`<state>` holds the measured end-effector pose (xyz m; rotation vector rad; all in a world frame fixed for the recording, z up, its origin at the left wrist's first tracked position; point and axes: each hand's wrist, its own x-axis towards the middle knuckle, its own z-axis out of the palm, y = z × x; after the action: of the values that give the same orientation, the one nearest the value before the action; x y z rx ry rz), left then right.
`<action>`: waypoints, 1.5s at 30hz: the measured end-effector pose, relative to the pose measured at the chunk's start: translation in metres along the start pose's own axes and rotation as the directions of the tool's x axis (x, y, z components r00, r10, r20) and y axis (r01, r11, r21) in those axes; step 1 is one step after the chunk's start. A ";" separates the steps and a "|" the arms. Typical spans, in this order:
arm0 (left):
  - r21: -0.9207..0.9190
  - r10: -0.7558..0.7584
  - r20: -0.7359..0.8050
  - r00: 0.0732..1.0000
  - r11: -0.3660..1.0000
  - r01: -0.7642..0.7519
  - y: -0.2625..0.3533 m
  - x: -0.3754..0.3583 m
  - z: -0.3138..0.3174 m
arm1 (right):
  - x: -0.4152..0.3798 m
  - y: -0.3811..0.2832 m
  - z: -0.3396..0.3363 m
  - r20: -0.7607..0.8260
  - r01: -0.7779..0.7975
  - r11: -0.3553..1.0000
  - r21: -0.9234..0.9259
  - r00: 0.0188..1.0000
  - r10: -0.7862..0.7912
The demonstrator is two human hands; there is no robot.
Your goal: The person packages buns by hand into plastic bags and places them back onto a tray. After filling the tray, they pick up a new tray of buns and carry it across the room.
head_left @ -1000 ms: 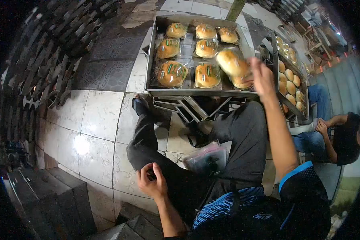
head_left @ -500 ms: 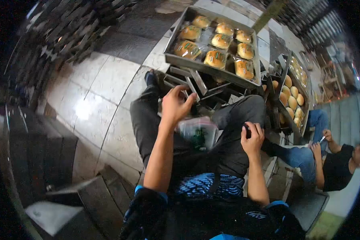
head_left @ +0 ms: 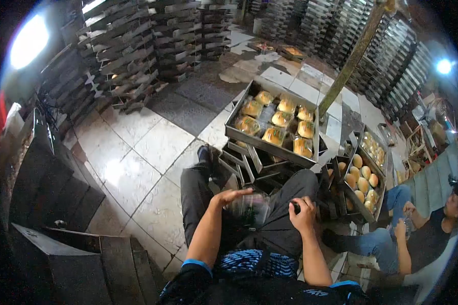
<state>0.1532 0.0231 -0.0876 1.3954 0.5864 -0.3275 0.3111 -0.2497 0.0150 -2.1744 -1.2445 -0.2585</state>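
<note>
**Bakery floor, seated at the bun trays: both hands at the lap**

Tiled floor (head_left: 152,152), stacked empty trays along the walls behind.

- Left hand (head_left: 232,196): fingers flat and spread over a stack of clear plastic bags (head_left: 249,209) on the lap. Palm down and touching the stack; whether any bag is pinched, can't tell.
- Right hand (head_left: 303,215): curled narrow around a small dark object at the right knee, just right of the bags. What the object is, can't tell.
- Bags lie between the two hands, long axis roughly left-right across the thighs. Left hand is the nearer one, already on top.
- Tray of wrapped buns (head_left: 275,127) sits beyond the bags, straight ahead past the knees, on a pile of empty metal trays. Near edge faces the lap; open room above it.
- Tray of unwrapped buns (head_left: 362,175) is right of the bags and forward, tilted, closer to the right hand.
- Another person (head_left: 417,239) sits far right of the bags, hands on their own work and well apart.
- Left of the bags: open floor.
</note>
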 end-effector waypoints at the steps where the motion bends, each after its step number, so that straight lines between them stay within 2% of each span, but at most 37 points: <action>1: 0.131 0.007 0.014 1.000 0.991 -0.009 -0.024 0.024 -0.010 | 0.001 0.001 0.000 -0.011 0.014 1.000 -0.015 1.000 -0.014; 2: 0.256 0.008 0.032 0.999 0.967 -0.016 -0.046 0.047 -0.022 | 0.001 0.003 0.000 -0.015 0.024 0.999 -0.030 1.000 -0.025; 5: 0.403 0.066 0.011 0.998 0.913 -0.065 -0.038 0.033 -0.019 | -0.005 0.003 -0.002 -0.035 0.027 0.999 -0.031 0.999 -0.028; 8: 0.660 -0.051 -0.103 0.993 0.744 0.106 0.004 -0.003 -0.005 | -0.001 0.001 -0.005 -0.041 -0.026 1.000 0.007 0.999 0.027; 10: 0.687 0.251 -0.072 0.965 0.714 -0.134 -0.059 0.052 -0.015 | 0.002 0.008 -0.003 -0.040 -0.032 0.999 -0.004 0.999 0.031; 11: 0.757 0.123 -0.070 0.990 0.653 -0.028 -0.017 0.023 0.000 | 0.006 0.005 -0.003 -0.055 -0.039 0.999 0.016 0.998 0.040; 13: 0.860 0.055 -0.052 0.997 0.510 0.017 0.001 0.024 0.007 | 0.015 0.004 -0.002 -0.046 -0.087 0.994 0.059 0.995 0.090; 14: 0.897 0.112 -0.013 0.994 0.440 -0.037 -0.015 0.040 0.007 | 0.019 0.005 -0.002 -0.035 -0.116 0.990 0.076 0.992 0.119; 15: 0.885 0.004 -0.019 1.000 0.466 0.014 -0.005 0.034 0.003 | 0.023 0.007 -0.001 -0.073 -0.091 0.990 0.108 0.992 0.100; 17: 0.750 0.008 -0.042 0.999 0.661 0.026 -0.007 0.018 -0.003 | 0.031 -0.004 -0.014 -0.002 -0.178 0.975 0.136 0.984 0.180; 18: 0.705 -0.010 -0.023 1.000 0.709 0.023 0.003 0.008 -0.003 | 0.034 -0.006 -0.015 0.037 -0.229 0.962 0.148 0.973 0.226; 19: 0.657 -0.028 -0.003 1.000 0.754 0.023 0.012 -0.001 -0.003 | 0.037 -0.002 -0.009 0.010 -0.189 0.973 0.132 0.982 0.190; 21: 0.664 0.036 0.036 0.999 0.746 -0.051 0.018 -0.004 -0.004 | 0.040 0.011 0.005 -0.032 -0.119 0.987 0.105 0.992 0.123; 22: 0.663 0.065 0.055 0.996 0.744 -0.085 0.016 -0.002 -0.006 | 0.041 0.017 0.014 -0.010 -0.160 0.978 0.135 0.987 0.163; 24: 0.590 0.247 -0.005 0.969 0.783 -0.197 0.001 0.002 -0.006 | 0.045 0.026 0.022 0.044 -0.222 0.974 0.049 0.975 0.220; 25: 0.551 0.329 -0.046 0.943 0.796 -0.251 0.001 0.002 -0.007 | 0.048 0.029 0.027 0.052 -0.239 0.969 0.065 0.970 0.236; 26: 0.577 0.162 0.063 0.985 0.799 -0.168 0.003 0.005 -0.009 | 0.050 0.032 0.031 0.048 -0.230 0.972 0.046 0.973 0.228; 27: 0.612 -0.015 0.168 0.986 0.785 -0.093 0.017 0.006 -0.012 | 0.050 0.038 0.036 0.043 -0.221 0.973 0.065 0.975 0.219; 29: 0.661 -0.046 0.223 0.974 0.742 -0.116 0.008 0.017 -0.017 | 0.061 0.038 0.040 0.073 -0.251 0.967 0.054 0.966 0.247; 30: 0.694 -0.110 0.276 0.955 0.710 -0.119 0.013 0.021 -0.015 | 0.073 0.033 0.038 0.099 -0.243 0.970 0.027 0.966 0.240; 31: 0.667 -0.016 0.234 0.972 0.730 -0.148 0.031 0.010 -0.014 | 0.076 0.034 0.038 0.140 -0.258 0.966 -0.026 0.956 0.259; 33: 0.744 -0.147 0.285 0.947 0.657 -0.122 0.058 0.011 -0.019 | 0.089 0.032 0.036 0.171 -0.337 0.941 -0.035 0.926 0.338; 36: 0.700 0.057 0.278 0.959 0.672 -0.242 -0.039 0.026 0.024 | 0.114 0.022 0.032 0.268 -0.423 0.892 -0.156 0.851 0.451; 38: 0.695 0.015 0.288 0.958 0.685 -0.220 -0.056 0.026 0.042 | 0.140 0.008 0.023 0.331 -0.524 0.838 -0.151 0.772 0.542; 41: 0.719 -0.101 0.292 0.951 0.679 -0.148 -0.060 0.014 0.061 | 0.154 0.001 0.014 0.420 -0.459 0.885 -0.076 0.790 0.446; 43: 0.749 -0.154 0.285 0.946 0.652 -0.119 -0.053 -0.003 0.068 | 0.171 -0.022 0.007 0.555 -0.511 0.839 -0.187 0.650 0.519; 45: 0.818 -0.163 0.259 0.952 0.560 -0.127 -0.040 -0.020 0.072 | 0.192 -0.049 -0.006 0.713 -0.585 0.762 -0.279 0.405 0.572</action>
<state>0.1291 -0.0560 -0.1045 2.2041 0.1465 -0.9192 0.3750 -0.0984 0.1265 -2.6336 -0.7124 1.1077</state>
